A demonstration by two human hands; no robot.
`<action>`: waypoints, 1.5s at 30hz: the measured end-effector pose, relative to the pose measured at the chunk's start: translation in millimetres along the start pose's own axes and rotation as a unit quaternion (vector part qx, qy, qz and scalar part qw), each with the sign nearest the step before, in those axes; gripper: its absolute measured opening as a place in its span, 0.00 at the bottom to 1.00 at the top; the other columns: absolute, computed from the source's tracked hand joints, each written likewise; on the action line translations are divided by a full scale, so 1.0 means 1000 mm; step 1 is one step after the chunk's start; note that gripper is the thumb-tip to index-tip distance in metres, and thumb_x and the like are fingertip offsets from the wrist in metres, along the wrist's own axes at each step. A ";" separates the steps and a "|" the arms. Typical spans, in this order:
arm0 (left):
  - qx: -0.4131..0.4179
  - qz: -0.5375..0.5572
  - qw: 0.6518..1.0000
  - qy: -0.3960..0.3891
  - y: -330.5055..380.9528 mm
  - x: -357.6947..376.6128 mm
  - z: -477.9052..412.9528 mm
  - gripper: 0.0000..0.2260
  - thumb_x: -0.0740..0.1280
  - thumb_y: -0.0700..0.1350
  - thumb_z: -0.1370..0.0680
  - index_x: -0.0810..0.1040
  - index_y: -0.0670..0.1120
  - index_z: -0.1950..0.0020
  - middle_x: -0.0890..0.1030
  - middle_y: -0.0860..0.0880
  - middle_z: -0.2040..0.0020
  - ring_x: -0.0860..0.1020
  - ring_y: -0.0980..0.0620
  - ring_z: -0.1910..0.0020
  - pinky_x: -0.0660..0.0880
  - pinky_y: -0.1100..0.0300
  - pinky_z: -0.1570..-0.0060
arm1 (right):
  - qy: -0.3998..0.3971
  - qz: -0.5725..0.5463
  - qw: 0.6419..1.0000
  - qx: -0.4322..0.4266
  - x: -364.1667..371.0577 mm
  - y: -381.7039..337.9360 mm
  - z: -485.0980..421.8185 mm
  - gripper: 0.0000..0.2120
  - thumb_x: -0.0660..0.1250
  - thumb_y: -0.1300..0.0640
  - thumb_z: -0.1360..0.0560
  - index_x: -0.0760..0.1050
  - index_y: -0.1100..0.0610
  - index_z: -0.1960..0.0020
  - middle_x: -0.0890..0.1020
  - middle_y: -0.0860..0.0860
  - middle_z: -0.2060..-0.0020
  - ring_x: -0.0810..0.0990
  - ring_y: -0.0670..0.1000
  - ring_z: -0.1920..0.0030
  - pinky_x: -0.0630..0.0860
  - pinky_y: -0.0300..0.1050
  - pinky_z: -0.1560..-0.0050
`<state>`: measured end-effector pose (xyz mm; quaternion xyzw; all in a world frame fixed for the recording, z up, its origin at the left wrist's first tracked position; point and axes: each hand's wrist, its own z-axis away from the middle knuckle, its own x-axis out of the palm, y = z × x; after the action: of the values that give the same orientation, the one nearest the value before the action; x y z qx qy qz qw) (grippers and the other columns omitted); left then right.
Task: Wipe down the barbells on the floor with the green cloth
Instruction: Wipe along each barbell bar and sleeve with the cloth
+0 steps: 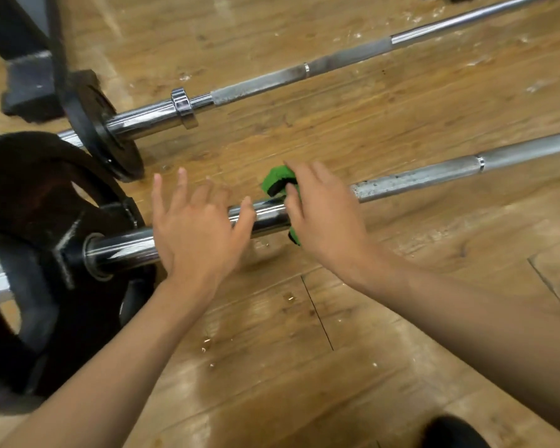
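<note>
Two steel barbells lie on the wooden floor. The near barbell (434, 174) runs from a big black plate at the left to the right edge. My right hand (324, 211) wraps the green cloth (277, 182) around this bar where sleeve meets shaft; green shows above and below my fingers. My left hand (194, 227) lies flat over the chrome sleeve (123, 250) with fingers spread and straight. The far barbell (304, 72) lies parallel behind, with a small black plate on its left end.
A large black weight plate (36, 253) stands at the left on the near bar. A smaller plate (94, 124) and a dark rack foot (29, 82) sit behind it. A dark shoe tip (453, 431) shows at the bottom right. Wooden floor (304, 367) spreads in front.
</note>
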<state>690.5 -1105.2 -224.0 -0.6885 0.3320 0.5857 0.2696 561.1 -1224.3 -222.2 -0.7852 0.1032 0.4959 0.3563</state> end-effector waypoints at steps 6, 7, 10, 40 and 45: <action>0.002 -0.028 1.000 -0.002 0.002 0.001 -0.012 0.32 0.46 0.62 0.18 0.84 0.48 0.35 0.84 0.43 0.35 0.70 0.39 0.23 0.52 0.40 0.20 | 0.054 0.079 0.986 -0.135 0.014 0.026 0.025 0.28 0.58 0.65 0.23 0.67 0.66 0.23 0.74 0.66 0.30 0.72 0.67 0.28 0.62 0.62 0.21; 0.003 -0.030 1.000 0.001 0.001 0.002 -0.013 0.31 0.47 0.61 0.17 0.84 0.48 0.34 0.83 0.43 0.35 0.70 0.39 0.23 0.52 0.40 0.20 | 0.054 0.078 0.986 -0.136 0.013 0.024 0.016 0.26 0.58 0.63 0.23 0.69 0.66 0.25 0.77 0.65 0.33 0.75 0.66 0.31 0.64 0.61 0.22; 0.010 -0.041 0.999 -0.012 0.000 0.001 -0.016 0.31 0.46 0.61 0.17 0.81 0.47 0.30 0.81 0.42 0.31 0.67 0.38 0.21 0.51 0.40 0.19 | -0.010 0.011 0.999 -0.050 0.000 0.006 -0.012 0.20 0.58 0.57 0.21 0.75 0.61 0.32 0.80 0.58 0.43 0.78 0.62 0.41 0.73 0.57 0.32; 0.063 0.033 0.993 -0.099 0.037 -0.015 -0.023 0.35 0.39 0.66 0.16 0.67 0.48 0.19 0.66 0.44 0.18 0.56 0.45 0.16 0.51 0.47 0.18 | 0.101 -0.108 0.989 0.003 -0.007 0.050 0.010 0.23 0.53 0.52 0.15 0.75 0.62 0.28 0.81 0.55 0.40 0.78 0.60 0.37 0.65 0.57 0.28; 0.065 -0.022 0.997 -0.029 0.044 -0.002 -0.019 0.33 0.43 0.64 0.15 0.70 0.48 0.20 0.72 0.43 0.22 0.62 0.41 0.18 0.56 0.43 0.20 | 0.082 0.035 0.994 -0.061 0.000 0.068 0.018 0.23 0.49 0.50 0.12 0.77 0.57 0.28 0.82 0.53 0.35 0.73 0.58 0.27 0.49 0.64 0.19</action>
<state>668.5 -1147.0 -217.8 -0.6597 0.3459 0.5763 0.3363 513.2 -1261.2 -257.8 -0.8395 0.1293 0.4475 0.2799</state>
